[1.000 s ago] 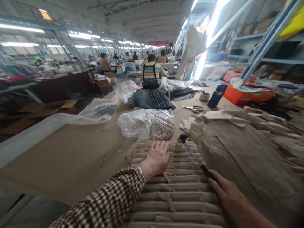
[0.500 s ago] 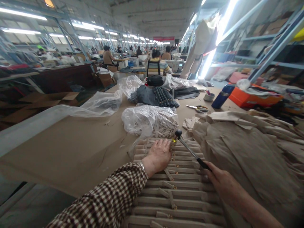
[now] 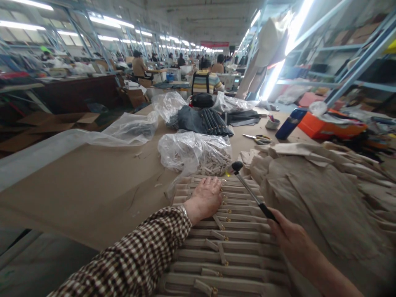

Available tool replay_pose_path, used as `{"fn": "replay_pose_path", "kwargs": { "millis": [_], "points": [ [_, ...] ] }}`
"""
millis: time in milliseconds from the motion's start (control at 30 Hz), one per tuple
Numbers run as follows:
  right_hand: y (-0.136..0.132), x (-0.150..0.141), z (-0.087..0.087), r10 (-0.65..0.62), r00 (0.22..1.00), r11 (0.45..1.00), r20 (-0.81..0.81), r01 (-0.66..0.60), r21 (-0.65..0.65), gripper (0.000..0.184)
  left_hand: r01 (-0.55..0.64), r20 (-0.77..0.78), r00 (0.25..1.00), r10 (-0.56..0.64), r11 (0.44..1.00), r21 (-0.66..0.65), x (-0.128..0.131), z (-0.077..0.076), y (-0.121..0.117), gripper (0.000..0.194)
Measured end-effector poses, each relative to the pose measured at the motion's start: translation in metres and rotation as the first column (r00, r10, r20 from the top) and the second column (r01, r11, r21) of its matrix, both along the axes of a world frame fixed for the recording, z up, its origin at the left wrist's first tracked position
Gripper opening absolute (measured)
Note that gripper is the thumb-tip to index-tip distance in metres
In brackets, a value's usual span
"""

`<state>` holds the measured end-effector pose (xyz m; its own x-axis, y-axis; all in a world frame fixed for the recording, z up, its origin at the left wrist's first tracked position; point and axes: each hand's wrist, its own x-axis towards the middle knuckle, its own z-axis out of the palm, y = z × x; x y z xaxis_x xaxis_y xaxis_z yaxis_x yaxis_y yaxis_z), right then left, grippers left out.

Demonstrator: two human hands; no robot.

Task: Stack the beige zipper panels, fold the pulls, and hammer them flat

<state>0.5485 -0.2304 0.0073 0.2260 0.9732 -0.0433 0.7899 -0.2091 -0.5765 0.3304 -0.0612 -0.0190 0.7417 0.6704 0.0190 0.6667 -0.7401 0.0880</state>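
Observation:
My left hand lies flat, fingers stretched out, on a row of overlapping beige zippered fabric pieces. Small brass-coloured zipper pulls run down their middle, several with fabric tabs. My right hand is wrapped round the black grip of a small hammer. Its metal shaft slants up to the left, and its head, black at one end and yellowish at the other, hovers over the far end of the row, just right of my left fingertips. A clear plastic bag of beige tabs sits beyond.
On the right is a heap of beige fabric. Farther back are scissors, a small cup, a blue bottle, an orange box and dark fabric pieces. People sit at work farther off.
The hammer head has lifted slightly up and to the right, away from the fabric. My left hand stays pressed on the row. The whole view has shifted a little.

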Motion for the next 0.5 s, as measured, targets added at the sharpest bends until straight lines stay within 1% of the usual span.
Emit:
{"fn": "replay_pose_path", "kwargs": {
  "millis": [67,100,133,167,267,300,333,400,500],
  "points": [
    [-0.008,-0.006,0.001,-0.015,1.0,0.991,0.02,0.013,0.136,0.046,0.007,-0.002,1.0,-0.007,1.0,-0.006,0.0,0.001,0.0,0.055],
    [-0.012,-0.008,-0.001,-0.013,1.0,0.984,0.027,0.008,0.175,0.046,0.01,-0.004,1.0,-0.01,1.0,-0.009,-0.001,0.001,0.0,0.055],
    [-0.014,-0.009,-0.005,-0.005,0.999,0.984,0.034,-0.001,0.179,0.045,0.012,-0.006,1.0,-0.013,1.0,-0.014,-0.001,0.001,0.0,0.055],
    [-0.015,-0.009,-0.01,0.005,0.999,0.99,0.042,-0.011,0.144,0.043,0.013,-0.009,1.0,-0.013,1.0,-0.019,0.0,0.001,0.0,0.055],
    [-0.015,-0.002,-0.019,0.035,0.997,0.998,0.069,-0.032,-0.047,0.037,0.013,-0.021,1.0,-0.014,0.999,-0.037,-0.001,0.002,0.001,0.054],
    [-0.015,0.0,-0.019,0.039,0.997,0.996,0.074,-0.033,-0.078,0.036,0.017,-0.024,1.0,-0.018,0.999,-0.043,-0.001,0.003,0.001,0.055],
    [-0.016,0.002,-0.017,0.043,0.997,0.996,0.07,-0.038,-0.08,0.036,0.021,-0.026,0.999,-0.022,0.999,-0.048,-0.001,0.004,0.001,0.055],
    [-0.021,0.003,-0.009,0.052,0.998,0.999,0.047,-0.052,-0.009,0.035,0.03,-0.03,0.999,-0.032,0.998,-0.058,-0.003,0.007,0.001,0.055],
    [-0.031,-0.002,-0.001,0.03,0.999,0.987,0.04,-0.036,0.159,0.034,0.055,-0.039,0.998,-0.059,0.995,-0.088,-0.006,0.01,0.004,0.054]
  ]
}}
